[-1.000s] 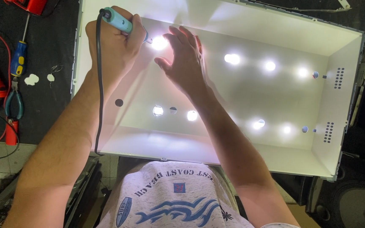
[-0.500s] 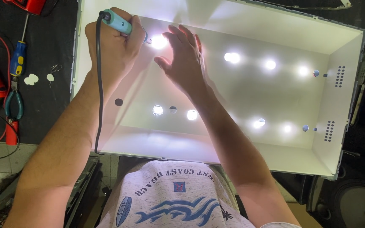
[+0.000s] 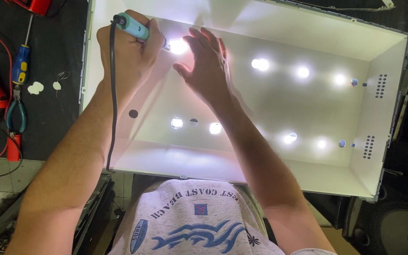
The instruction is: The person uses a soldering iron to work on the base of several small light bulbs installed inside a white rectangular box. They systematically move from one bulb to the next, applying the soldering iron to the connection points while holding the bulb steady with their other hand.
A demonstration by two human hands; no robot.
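Both hands work at the 12 o'clock end of the white backlight tray [image 3: 308,165]: my left hand [image 3: 126,49] is closed round a teal soldering iron [image 3: 135,27], its long axis running from 10 o'clock at the cord to 4 o'clock at the tip, which meets a glowing LED [image 3: 179,46]. My right hand [image 3: 208,63], open and flat, holds nothing and rests at 3 o'clock of that tip

Opened screen panel [image 3: 308,28]: white rectangular tray, lit round lights, on dark bench.
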